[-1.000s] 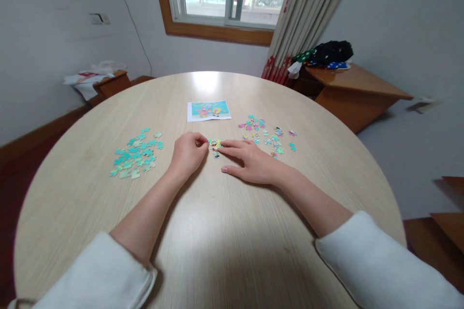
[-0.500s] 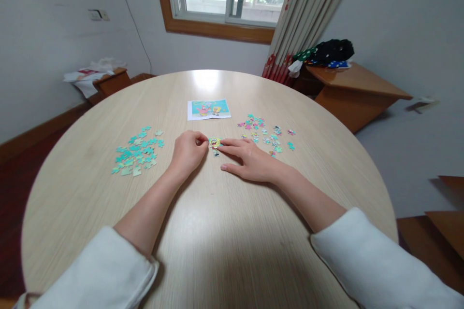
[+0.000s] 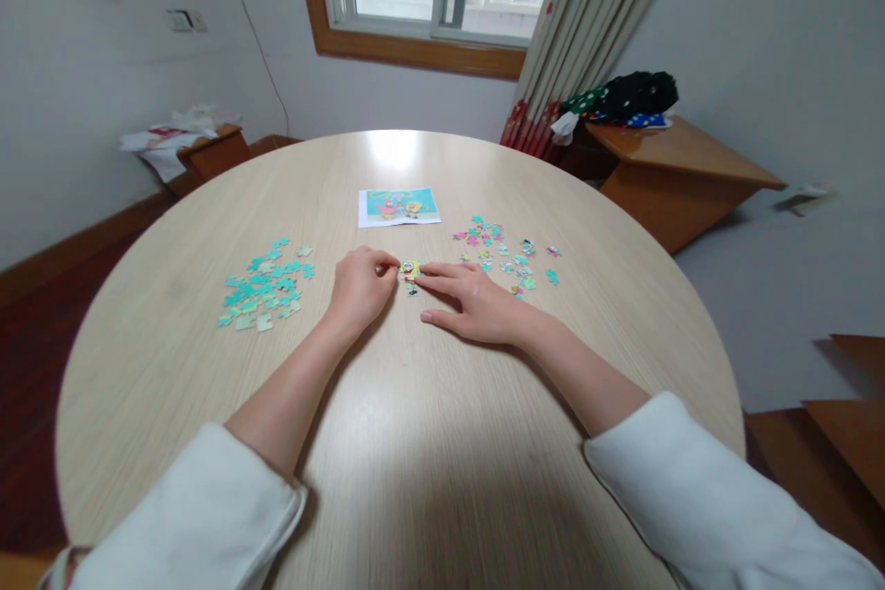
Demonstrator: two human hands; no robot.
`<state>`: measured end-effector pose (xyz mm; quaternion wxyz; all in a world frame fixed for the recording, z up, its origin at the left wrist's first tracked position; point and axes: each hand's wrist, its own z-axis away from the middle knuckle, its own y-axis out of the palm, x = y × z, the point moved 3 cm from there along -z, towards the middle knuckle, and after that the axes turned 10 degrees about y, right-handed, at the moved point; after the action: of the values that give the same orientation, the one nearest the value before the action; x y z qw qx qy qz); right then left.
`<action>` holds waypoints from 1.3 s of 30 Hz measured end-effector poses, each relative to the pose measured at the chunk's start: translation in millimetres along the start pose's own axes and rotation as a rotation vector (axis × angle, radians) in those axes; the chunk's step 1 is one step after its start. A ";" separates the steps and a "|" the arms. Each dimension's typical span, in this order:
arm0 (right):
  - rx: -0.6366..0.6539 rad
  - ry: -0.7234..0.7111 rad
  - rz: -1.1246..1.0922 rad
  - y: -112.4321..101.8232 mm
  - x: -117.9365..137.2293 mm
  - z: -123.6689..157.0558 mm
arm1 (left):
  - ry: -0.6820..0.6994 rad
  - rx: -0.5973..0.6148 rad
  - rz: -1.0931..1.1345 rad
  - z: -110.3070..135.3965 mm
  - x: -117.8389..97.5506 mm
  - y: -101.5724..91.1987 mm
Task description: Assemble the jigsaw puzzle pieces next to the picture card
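A small joined patch of jigsaw puzzle (image 3: pixel 410 270) with a yellow cartoon figure lies on the table between my hands. At its left edge my left hand (image 3: pixel 364 281) is closed in a pinch on a puzzle piece, mostly covered by the fingertips. From the right, my right hand (image 3: pixel 474 302) rests open and flat, its fingertips touching the patch's right side and its thumb apart, lower down. Part of the patch is hidden under those fingers.
Loose teal pieces (image 3: pixel 266 288) are spread at left. Pink and teal pieces (image 3: pixel 478 232) and other mixed pieces (image 3: pixel 522 265) lie beyond my right hand. A printed reference picture (image 3: pixel 399 207) lies farther back on the round table (image 3: pixel 415 442).
Both hands keep nearly the same place at the puzzle patch. The whole view has shifted slightly; the loose pieces look unmoved.
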<state>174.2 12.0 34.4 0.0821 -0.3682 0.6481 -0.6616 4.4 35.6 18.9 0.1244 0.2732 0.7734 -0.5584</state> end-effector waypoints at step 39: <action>-0.216 -0.019 -0.093 8.0 -13.6 -6.0 | 0.062 -0.038 -0.010 5.0 0.6 3.5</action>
<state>177.5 23.6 22.6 0.0171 -0.4109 0.6971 -0.5873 5.2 31.9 14.1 0.1027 0.2840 0.7887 -0.5354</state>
